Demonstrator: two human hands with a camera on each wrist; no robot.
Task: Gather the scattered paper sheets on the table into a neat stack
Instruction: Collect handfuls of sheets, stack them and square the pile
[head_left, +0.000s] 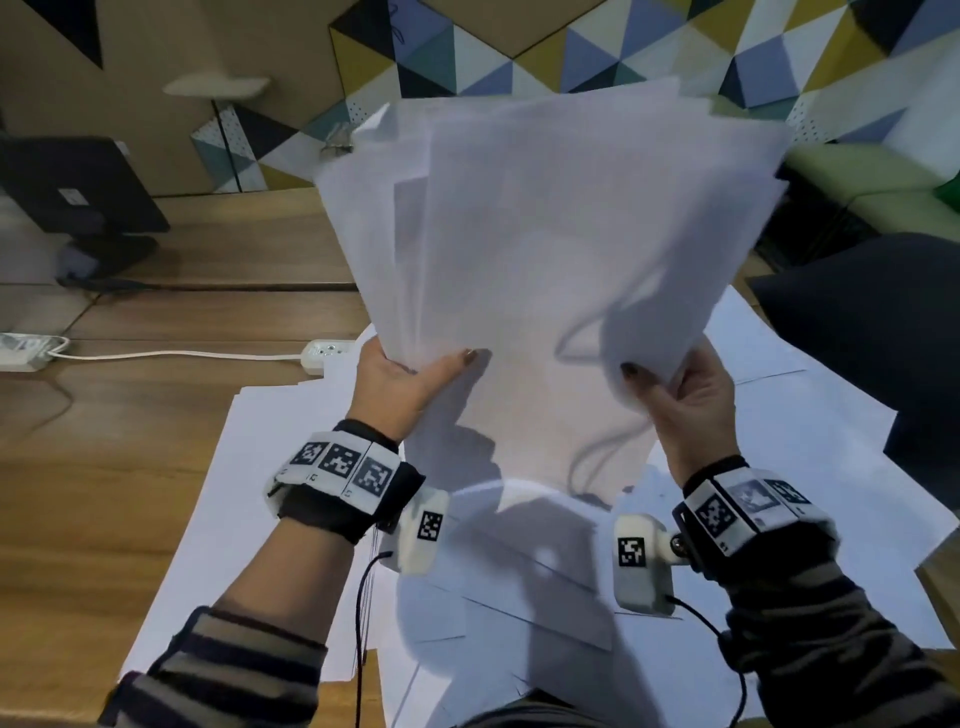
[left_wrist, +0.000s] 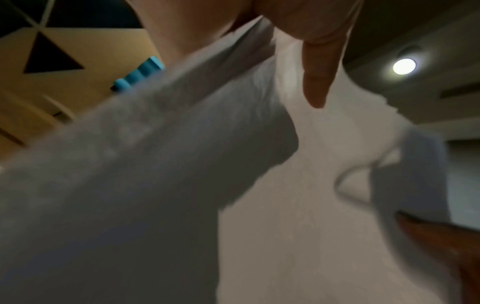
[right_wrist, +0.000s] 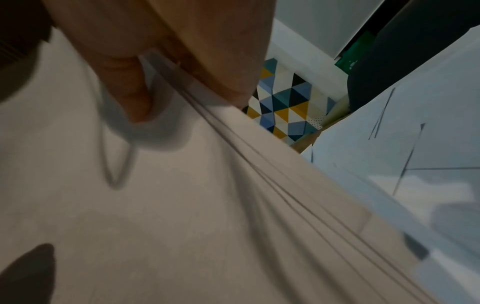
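1. A dark monitor (head_left: 78, 182) stands on the wooden table (head_left: 104, 467), far to the left of the held sheaf and well apart from it.
2. A white power strip (head_left: 330, 353) with its cord lies on the table just left of the sheaf's lower left corner.
3. The left hand (head_left: 400, 384) grips the sheaf's lower left edge, thumb on the near face and the other fingers hidden behind the paper; in the left wrist view the thumb (left_wrist: 317, 82) presses on the paper.
4. The sheaf of paper sheets (head_left: 545, 249) is raised above the table, roughly upright between both hands, its upper edges fanned out and uneven.
5. More loose sheets (head_left: 519, 597) lie overlapping on the table beneath the sheaf, spreading to both sides of it.
6. The right hand (head_left: 685, 400) pinches the sheaf's lower right edge, thumb in front; the right wrist view shows several sheet edges (right_wrist: 259, 174) splayed below the grasping fingers (right_wrist: 124, 92).
7. A dark cushion (head_left: 872, 332) sits right of the sheaf.
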